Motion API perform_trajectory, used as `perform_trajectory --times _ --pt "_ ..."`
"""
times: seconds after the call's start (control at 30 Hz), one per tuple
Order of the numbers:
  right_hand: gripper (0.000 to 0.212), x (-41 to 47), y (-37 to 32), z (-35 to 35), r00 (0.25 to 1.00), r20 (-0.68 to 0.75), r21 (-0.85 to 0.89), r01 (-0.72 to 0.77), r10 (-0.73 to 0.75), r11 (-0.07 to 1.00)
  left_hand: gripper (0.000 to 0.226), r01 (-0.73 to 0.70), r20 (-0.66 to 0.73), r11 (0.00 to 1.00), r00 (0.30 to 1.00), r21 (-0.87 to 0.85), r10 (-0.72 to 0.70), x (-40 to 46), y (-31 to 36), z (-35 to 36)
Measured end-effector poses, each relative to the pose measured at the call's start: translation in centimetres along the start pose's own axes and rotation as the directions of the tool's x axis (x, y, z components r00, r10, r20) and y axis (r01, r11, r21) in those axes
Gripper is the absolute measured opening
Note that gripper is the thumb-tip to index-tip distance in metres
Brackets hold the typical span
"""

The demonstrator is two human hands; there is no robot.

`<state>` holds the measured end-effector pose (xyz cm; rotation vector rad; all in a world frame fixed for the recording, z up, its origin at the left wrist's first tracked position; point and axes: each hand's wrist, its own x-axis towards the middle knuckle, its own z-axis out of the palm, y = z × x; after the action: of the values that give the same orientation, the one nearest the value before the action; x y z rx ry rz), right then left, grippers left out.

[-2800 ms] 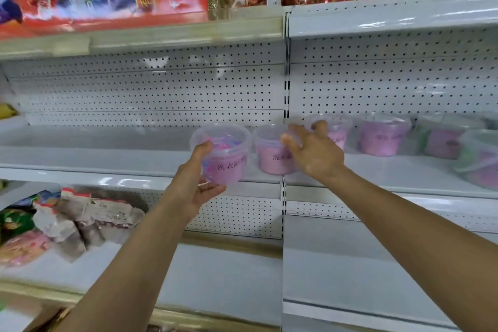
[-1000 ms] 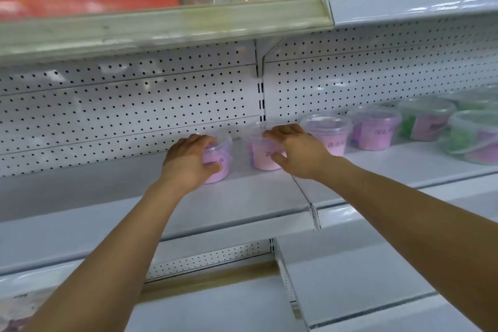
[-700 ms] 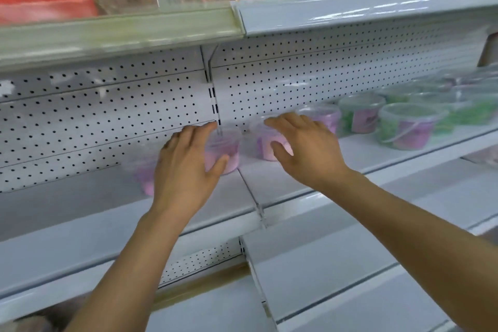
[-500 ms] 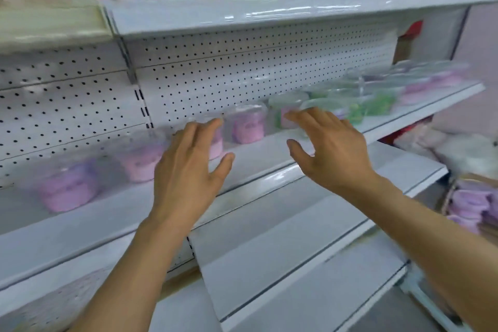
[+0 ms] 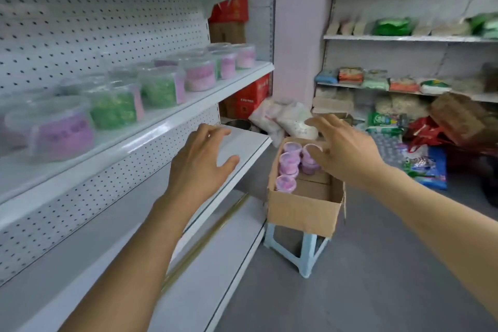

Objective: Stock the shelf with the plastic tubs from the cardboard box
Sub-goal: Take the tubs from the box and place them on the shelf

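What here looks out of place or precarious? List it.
The brown cardboard box of purple plastic tubs sits on a small pale blue plastic stool and overhangs it, so it may tip. Behind it, white bags and red bags lie piled on the grey floor. The tubs on the white shelf stand upright.

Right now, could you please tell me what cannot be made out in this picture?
Head view:
- Tub labels on the shelf: motion blur makes the print unreadable.
- Cardboard box: the right hand covers some purple tubs, so the count is uncertain.
- Left end of the tub row: cut off by the frame edge.
- Blue stool: mostly hidden under the box.
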<state>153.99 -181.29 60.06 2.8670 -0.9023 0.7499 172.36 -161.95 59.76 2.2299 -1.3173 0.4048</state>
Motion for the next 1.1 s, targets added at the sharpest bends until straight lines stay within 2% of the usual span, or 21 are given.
perform_trajectory --times 0.13,0.33,0.43,0.57,0.73,0.93,1.03,1.1 --pt "0.048 1.0 9.0 3.3 0.989 0.08 -0.029 -0.126 0.128 0.992 0.047 -0.044 0.121 0.997 0.991 -0.062 0.051 4.9 3.5 8.4" --pt "0.044 5.2 18.9 9.9 0.963 0.168 -0.035 -0.207 0.21 0.978 0.048 0.014 0.341 0.986 0.939 -0.166 0.044 13.1 5.7 20.2" --pt "0.047 9.5 23.3 13.7 0.94 0.253 0.016 -0.241 0.23 0.97 0.049 0.086 0.43 0.979 0.903 -0.185 0.002 18.6 5.9 25.7" --pt "0.047 15.5 28.7 18.5 0.897 0.359 0.038 -0.291 0.259 0.956 0.045 0.249 0.505 0.935 0.858 -0.253 -0.091 25.2 5.6 32.0" --pt "0.049 21.4 34.2 24.4 0.83 0.483 0.042 -0.341 0.279 0.939 0.038 0.506 0.605 0.808 0.757 -0.302 -0.248 30.3 4.6 39.3" --pt "0.05 27.9 39.4 32.8 0.769 0.601 0.08 -0.329 0.218 0.941 0.042 0.709 0.701 0.659 0.602 -0.251 -0.381 34.2 3.0 48.1" --pt "0.051 31.3 42.1 38.1 0.726 0.671 0.105 -0.298 0.154 0.949 0.042 0.818 0.733 0.536 0.495 -0.21 -0.467 35.9 2.5 52.7" --pt "0.053 33.6 44.0 41.9 0.682 0.724 0.12 -0.278 0.108 0.953 0.049 0.884 0.734 0.416 0.427 -0.214 -0.529 36.5 1.7 56.1"
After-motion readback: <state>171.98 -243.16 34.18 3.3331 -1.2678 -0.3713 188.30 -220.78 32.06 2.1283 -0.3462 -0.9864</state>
